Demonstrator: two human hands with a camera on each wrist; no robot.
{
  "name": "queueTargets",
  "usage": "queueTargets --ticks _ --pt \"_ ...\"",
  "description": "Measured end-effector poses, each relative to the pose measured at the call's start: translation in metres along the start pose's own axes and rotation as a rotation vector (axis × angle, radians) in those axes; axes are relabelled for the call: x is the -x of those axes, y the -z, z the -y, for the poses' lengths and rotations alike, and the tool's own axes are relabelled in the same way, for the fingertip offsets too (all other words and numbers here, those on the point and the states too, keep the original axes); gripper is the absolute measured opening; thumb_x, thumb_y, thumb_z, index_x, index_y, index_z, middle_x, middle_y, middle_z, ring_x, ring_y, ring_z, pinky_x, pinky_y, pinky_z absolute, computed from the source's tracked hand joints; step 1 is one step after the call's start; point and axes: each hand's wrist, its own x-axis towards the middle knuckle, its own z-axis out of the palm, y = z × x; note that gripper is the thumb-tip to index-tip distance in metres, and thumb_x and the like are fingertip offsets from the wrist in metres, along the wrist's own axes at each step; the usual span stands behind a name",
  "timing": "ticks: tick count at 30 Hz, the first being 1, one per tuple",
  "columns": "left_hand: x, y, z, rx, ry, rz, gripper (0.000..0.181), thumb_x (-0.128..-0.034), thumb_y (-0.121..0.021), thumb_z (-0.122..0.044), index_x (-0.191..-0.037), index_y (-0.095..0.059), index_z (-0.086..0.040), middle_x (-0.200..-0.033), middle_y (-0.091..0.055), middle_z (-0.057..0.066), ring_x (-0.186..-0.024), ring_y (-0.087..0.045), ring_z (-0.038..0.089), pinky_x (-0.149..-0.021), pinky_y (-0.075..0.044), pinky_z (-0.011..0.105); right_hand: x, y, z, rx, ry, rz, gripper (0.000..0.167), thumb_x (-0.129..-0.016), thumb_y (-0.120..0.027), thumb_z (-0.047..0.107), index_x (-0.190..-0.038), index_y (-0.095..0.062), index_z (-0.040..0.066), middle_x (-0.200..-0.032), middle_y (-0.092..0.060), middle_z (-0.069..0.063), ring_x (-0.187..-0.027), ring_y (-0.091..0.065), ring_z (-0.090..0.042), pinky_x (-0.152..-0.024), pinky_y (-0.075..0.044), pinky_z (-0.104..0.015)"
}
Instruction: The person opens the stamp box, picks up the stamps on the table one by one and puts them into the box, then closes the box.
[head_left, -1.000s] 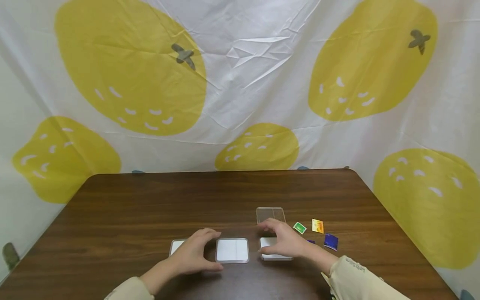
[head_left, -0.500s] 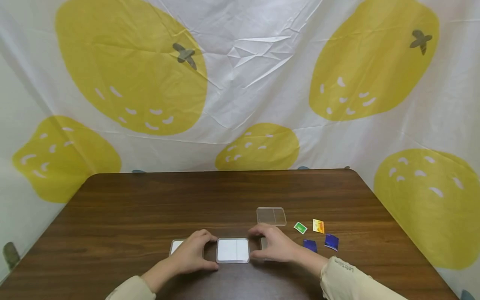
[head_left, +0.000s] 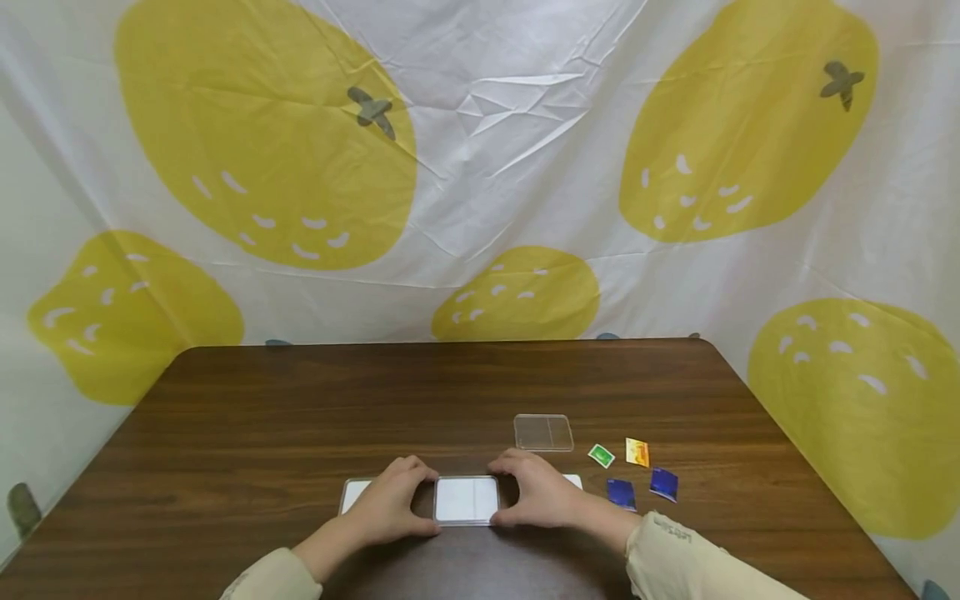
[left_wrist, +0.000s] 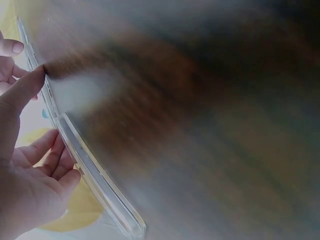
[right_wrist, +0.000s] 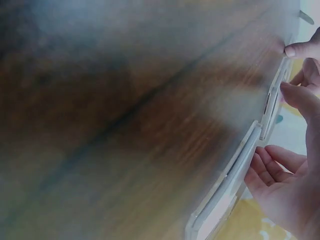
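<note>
A flat clear plastic box (head_left: 466, 500) with a white inside lies in the middle of the row in the head view. My left hand (head_left: 384, 502) grips its left side, thumb on the near edge and forefinger at the far corner. From the other side my right hand (head_left: 542, 493) grips the right end the same way. Partly under the left hand is a second such box (head_left: 350, 494), its side showing in the left wrist view. The right hand mostly hides a third box (head_left: 574, 481); the right wrist view shows that box's edge (right_wrist: 225, 182).
Beyond the right hand lies a clear lid (head_left: 542, 433). To its right are a small green packet (head_left: 602, 455), an orange-yellow packet (head_left: 637, 452) and two blue packets (head_left: 621, 493). A lemon-print cloth (head_left: 517, 183) hangs behind the brown table (head_left: 300, 400).
My right hand has moved left from the right-hand box to the middle box's right end. The left hand has stayed nearly in place, its fingers drawing closer to the box.
</note>
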Motion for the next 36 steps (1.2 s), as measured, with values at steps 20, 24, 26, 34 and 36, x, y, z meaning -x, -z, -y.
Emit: queueTargets --ticks 20,24,26,34,36 --pt "0.001 -0.002 0.001 0.004 0.018 -0.011 0.055 -0.0619 -0.079 -0.037 -0.103 -0.061 -0.006 -0.097 -0.056 0.000 -0.093 -0.050 0.018 -0.076 -0.046 0.036 -0.011 -0.002 0.008 0.088 0.021 0.069 0.051 -0.057 -0.079 0.029 -0.095 -0.062 0.001 -0.087 -0.055 -0.001 -0.078 -0.050 -0.010 -0.070 -0.045 -0.021" --pt "0.001 -0.001 -0.001 0.009 0.016 -0.010 0.055 -0.0622 -0.079 -0.037 -0.103 -0.061 -0.005 -0.097 -0.055 0.000 -0.093 -0.050 0.019 -0.076 -0.046 0.036 -0.011 -0.001 0.008 0.076 0.006 0.073 0.051 -0.056 -0.079 0.028 -0.095 -0.062 0.000 -0.088 -0.057 -0.002 -0.077 -0.052 -0.010 -0.068 -0.045 -0.021" --pt "0.001 -0.001 -0.001 0.008 0.016 -0.012 0.055 -0.0621 -0.079 -0.037 -0.103 -0.061 -0.005 -0.097 -0.055 -0.001 -0.093 -0.050 0.019 -0.076 -0.046 0.036 -0.012 -0.001 0.008 0.073 0.000 0.079 0.052 -0.056 -0.079 0.028 -0.096 -0.062 0.000 -0.088 -0.057 -0.002 -0.077 -0.052 -0.010 -0.068 -0.045 -0.020" --pt "0.001 -0.002 -0.003 0.000 0.020 -0.014 0.054 -0.0618 -0.079 -0.036 -0.102 -0.061 -0.005 -0.097 -0.055 0.000 -0.094 -0.050 0.019 -0.076 -0.047 0.037 -0.012 0.000 0.008 0.073 -0.006 0.092 0.052 -0.056 -0.079 0.029 -0.095 -0.062 0.000 -0.088 -0.058 -0.001 -0.077 -0.051 -0.008 -0.068 -0.045 -0.020" --pt "0.001 -0.002 -0.003 0.000 0.019 -0.015 0.054 -0.0620 -0.079 -0.036 -0.102 -0.061 -0.005 -0.098 -0.055 0.000 -0.094 -0.050 0.019 -0.077 -0.046 0.037 -0.012 0.000 0.007 0.075 -0.004 0.088 0.052 -0.056 -0.079 0.029 -0.095 -0.062 0.001 -0.088 -0.058 -0.001 -0.077 -0.051 -0.008 -0.069 -0.045 -0.020"
